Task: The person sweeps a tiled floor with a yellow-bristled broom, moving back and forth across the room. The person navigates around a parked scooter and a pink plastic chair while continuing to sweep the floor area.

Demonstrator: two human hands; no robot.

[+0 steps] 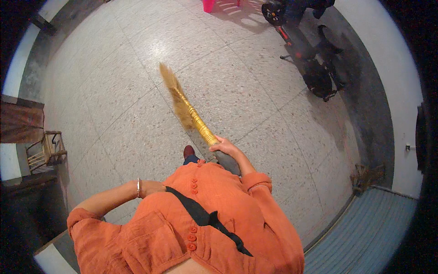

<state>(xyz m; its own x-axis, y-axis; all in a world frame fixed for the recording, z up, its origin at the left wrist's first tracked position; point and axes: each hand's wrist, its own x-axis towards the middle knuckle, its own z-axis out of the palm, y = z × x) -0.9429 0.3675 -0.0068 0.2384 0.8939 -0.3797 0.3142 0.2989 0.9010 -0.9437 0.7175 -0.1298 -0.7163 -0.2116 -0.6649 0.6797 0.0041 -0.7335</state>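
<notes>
On the speckled terrazzo floor (114, 105) a person in an orange buttoned shirt (200, 219) stands with a straw broom (185, 107) angled out ahead. Their right hand (224, 147) is clenched around the broom's bound yellow handle near its upper end, so the bristle tip reaches far forward and low, close to the floor. The left hand (153, 187), a bangle (138, 187) at its wrist, rests against the waist, holding nothing; whether its fingers are curled I cannot tell. One shoe (189, 151) peeks out just beside the handle. A parked scooter (308, 50) stands well apart near the far wall, and a small wooden chair (45, 150) sits off to the left.
</notes>
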